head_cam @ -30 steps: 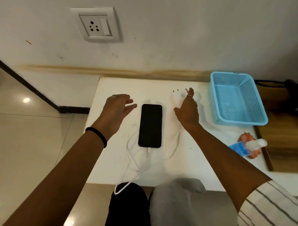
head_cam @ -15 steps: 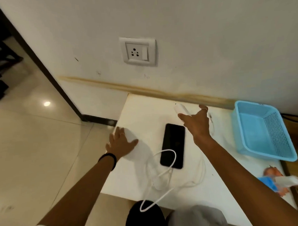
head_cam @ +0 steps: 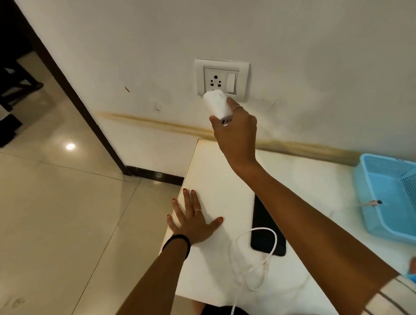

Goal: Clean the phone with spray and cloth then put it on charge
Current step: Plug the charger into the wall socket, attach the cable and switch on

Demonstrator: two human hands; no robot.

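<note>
On the white wall, the socket (head_cam: pixel 222 79) sits just above the charger (head_cam: pixel 217 106) gripped in the right hand (head_cam: pixel 235 130); left hand (head_cam: pixel 192 219) lies flat, fingers spread, on the worktop (head_cam: pixel 217 171), beside the phone (head_cam: pixel 264 233).

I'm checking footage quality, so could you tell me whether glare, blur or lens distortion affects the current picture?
Head view: a bright glare spot on the glossy floor; wide-angle bending slants the wall's dark edge; the charger in the right hand is slightly soft; the left hand and socket look sharp.
</note>
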